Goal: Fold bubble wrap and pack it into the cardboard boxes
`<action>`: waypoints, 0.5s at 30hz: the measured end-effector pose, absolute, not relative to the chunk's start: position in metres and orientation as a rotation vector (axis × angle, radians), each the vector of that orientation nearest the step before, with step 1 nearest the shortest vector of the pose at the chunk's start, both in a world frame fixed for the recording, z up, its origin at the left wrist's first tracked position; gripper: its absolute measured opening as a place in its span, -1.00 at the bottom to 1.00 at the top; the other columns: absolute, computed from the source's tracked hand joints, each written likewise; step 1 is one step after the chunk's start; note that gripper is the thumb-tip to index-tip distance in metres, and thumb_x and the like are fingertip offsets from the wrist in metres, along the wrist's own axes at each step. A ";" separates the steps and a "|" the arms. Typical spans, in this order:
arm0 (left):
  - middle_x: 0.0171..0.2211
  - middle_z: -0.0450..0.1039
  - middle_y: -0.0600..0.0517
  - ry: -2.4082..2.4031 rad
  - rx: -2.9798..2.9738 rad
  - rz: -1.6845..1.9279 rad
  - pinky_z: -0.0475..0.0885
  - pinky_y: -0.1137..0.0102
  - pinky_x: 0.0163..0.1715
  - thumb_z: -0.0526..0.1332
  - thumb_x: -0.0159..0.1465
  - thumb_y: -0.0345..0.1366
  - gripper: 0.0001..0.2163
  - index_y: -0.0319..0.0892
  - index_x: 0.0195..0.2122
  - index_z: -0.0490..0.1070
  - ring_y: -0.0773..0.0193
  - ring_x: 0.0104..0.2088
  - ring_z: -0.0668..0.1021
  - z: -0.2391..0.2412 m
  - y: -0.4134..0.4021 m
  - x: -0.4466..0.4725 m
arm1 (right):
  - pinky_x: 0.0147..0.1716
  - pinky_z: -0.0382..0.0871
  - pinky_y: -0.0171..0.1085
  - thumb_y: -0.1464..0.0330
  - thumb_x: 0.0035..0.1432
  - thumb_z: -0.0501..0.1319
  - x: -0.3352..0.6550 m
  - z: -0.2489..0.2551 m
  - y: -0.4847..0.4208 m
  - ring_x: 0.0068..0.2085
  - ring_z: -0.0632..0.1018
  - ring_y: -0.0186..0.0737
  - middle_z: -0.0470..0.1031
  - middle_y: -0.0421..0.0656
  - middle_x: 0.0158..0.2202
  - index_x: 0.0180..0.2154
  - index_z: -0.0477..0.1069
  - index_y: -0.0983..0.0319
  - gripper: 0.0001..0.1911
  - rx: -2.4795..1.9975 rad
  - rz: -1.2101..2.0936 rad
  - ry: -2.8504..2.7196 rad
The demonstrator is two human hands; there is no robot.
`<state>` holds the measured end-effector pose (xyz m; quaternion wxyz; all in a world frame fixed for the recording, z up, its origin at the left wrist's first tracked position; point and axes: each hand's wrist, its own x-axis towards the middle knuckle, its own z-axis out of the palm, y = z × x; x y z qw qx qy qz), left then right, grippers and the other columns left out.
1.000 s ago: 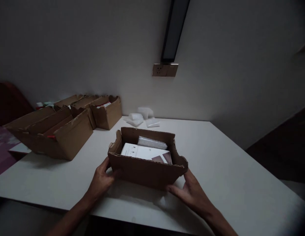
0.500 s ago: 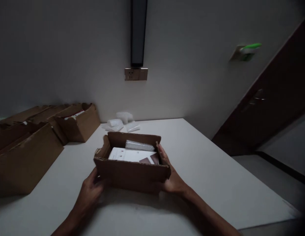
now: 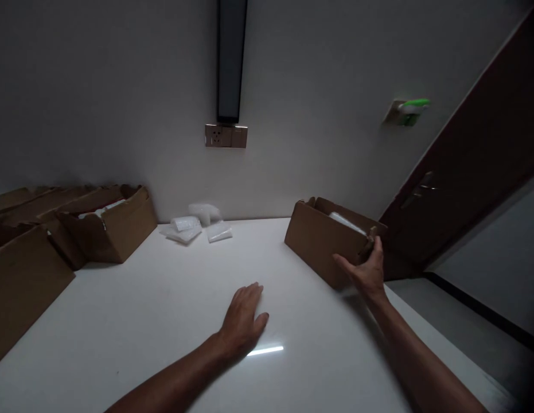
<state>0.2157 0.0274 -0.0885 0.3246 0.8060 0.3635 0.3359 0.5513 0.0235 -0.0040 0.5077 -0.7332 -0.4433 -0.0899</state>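
An open-topped cardboard box [image 3: 320, 238] stands at an angle at the back right of the white table. Inside it a strip of clear plastic packaging [image 3: 347, 222] shows above the near wall; the rest of its contents is hidden. My right hand [image 3: 367, 272] grips the box's right end, thumb along the near side and fingers around the corner. My left hand [image 3: 244, 318] holds nothing; it is stretched out palm down over the middle of the table, thumb apart from the fingers. Whether that palm touches the table I cannot tell.
Several cardboard boxes [image 3: 124, 226] stand along the left side. Crumpled clear plastic packaging [image 3: 184, 228] lies near the wall on the white table [image 3: 163, 310]. A socket panel [image 3: 226, 136] is on the wall, and a dark door [image 3: 473, 149] is at the right.
The box has moved from the table's middle to the back right and turned. My left hand has let go of it and moved right; my right hand has stayed on it.
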 end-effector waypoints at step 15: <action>0.18 0.42 -0.18 0.913 2.332 0.780 0.19 -0.01 0.30 0.22 0.13 -0.41 -0.72 -0.19 -0.11 0.52 -0.06 0.22 0.38 -0.085 0.038 0.224 | 0.02 0.24 0.12 -0.08 0.20 0.10 0.565 -0.001 0.124 0.24 0.31 0.37 0.10 0.51 0.28 0.38 -0.30 0.50 0.07 -2.270 -0.231 -1.155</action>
